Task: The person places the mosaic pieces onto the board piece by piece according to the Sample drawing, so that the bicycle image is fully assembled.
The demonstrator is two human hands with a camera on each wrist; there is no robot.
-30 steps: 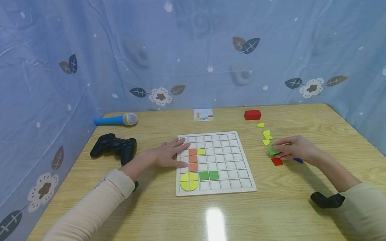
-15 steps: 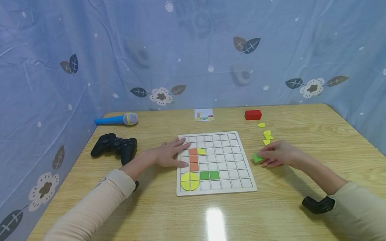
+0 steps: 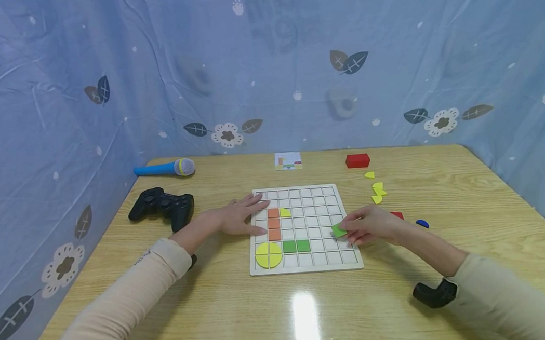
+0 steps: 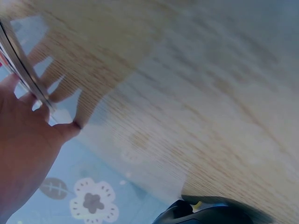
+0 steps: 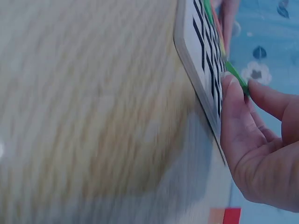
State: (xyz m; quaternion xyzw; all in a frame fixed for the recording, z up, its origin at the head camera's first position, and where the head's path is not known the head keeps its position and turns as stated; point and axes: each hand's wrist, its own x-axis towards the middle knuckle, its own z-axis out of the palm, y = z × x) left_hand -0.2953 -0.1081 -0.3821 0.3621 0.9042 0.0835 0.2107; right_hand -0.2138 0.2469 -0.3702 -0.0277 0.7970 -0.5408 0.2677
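A white grid board point(image 3: 307, 270) lies at the middle of the table. My left hand point(image 3: 238, 217) rests on its left edge with fingers spread. Between thumb and fingers, my right hand point(image 3: 373, 224) pinches a green square tile point(image 3: 338, 230) over the board's right side; the right wrist view shows this green tile point(image 5: 237, 77) edge-on. Set in the board are an orange column point(image 3: 273, 223), a yellow quarter-circle point(image 3: 285, 212), a yellow circle of quarter pieces point(image 3: 269, 255) at the lower left, and two green squares point(image 3: 296, 246) beside it.
Several yellow pieces point(image 3: 378, 189), a red piece point(image 3: 397, 215) and a blue piece point(image 3: 422, 223) lie right of the board. Behind are a red block point(image 3: 358, 160) and a pattern card point(image 3: 288, 161). A black game controller point(image 3: 162, 205) and a toy microphone point(image 3: 165, 168) lie at left.
My right hand has carried the green tile leftward from the loose pieces to over the board's right side, uncovering the red and blue pieces. My left hand has stayed still.
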